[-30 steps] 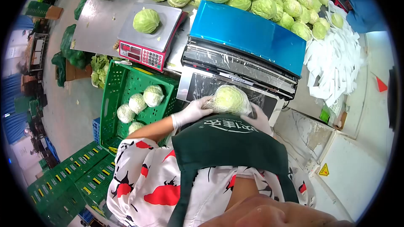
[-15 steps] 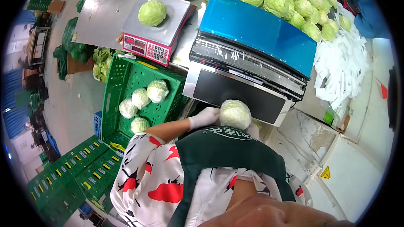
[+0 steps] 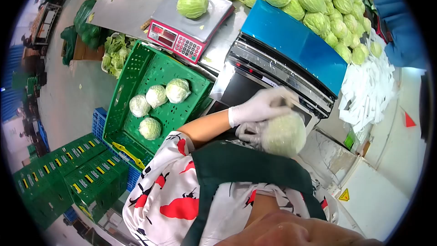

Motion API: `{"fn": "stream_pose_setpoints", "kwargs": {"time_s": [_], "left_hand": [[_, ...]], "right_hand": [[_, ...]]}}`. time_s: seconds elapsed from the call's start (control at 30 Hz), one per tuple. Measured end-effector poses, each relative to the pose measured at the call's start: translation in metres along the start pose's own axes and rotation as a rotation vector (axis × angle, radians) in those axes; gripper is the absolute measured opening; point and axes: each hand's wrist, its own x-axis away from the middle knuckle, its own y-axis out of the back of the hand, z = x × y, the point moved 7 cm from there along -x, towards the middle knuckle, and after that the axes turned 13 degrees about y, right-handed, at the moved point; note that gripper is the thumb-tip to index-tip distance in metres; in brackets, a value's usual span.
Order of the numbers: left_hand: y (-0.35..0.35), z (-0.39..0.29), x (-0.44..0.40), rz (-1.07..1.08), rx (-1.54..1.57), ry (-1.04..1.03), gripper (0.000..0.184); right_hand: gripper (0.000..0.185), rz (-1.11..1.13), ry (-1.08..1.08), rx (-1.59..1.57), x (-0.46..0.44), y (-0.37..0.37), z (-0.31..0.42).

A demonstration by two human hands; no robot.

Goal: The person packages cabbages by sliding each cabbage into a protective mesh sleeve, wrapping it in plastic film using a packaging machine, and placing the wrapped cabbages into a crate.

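Note:
My left hand (image 3: 266,105), in a white glove, is above the near edge of the sealing machine, beside the top of a film-wrapped cabbage (image 3: 284,134). Its fingers are bent and smeared by motion, so whether they grip anything is unclear. Gloved fingers of my right hand (image 3: 250,132) curl at the cabbage's left side, holding it in front of the dark green apron (image 3: 246,164). The rest of that hand is hidden. The cabbage is blurred.
A green crate (image 3: 175,123) at left holds several wrapped cabbages. Behind it a scale (image 3: 205,23) bears one unwrapped cabbage (image 3: 192,4). The blue-topped wrapping machine (image 3: 296,41) stands ahead, a cabbage pile (image 3: 314,0) behind it. White strips (image 3: 366,86) lie at right.
The cabbage, now wrapped, has come off the machine's plate and moved right against the apron. My left hand has risen over it from its left side. The view has shifted.

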Motion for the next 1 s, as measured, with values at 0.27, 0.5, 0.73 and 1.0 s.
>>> {"fn": "stream_pose_setpoints", "kwargs": {"time_s": [0.27,0.5,0.73,1.0], "left_hand": [[-0.012,-0.042,0.047,0.229,0.08,-0.07,0.053],[0.051,-0.028,0.081,-0.336,-0.02,-0.09,0.077],[0.044,0.099,0.109,-0.05,1.268,0.361,0.054],[0.158,0.183,0.276,-0.728,1.304,0.176,0.053]], "right_hand": [[0.044,-0.016,0.22,0.069,0.005,-0.008,0.074],[0.052,0.004,0.311,0.074,-0.028,-0.038,0.092],[0.067,0.481,0.294,0.365,-0.062,-0.094,0.063],[0.046,0.309,0.554,1.001,-0.073,-0.092,0.057]]}}
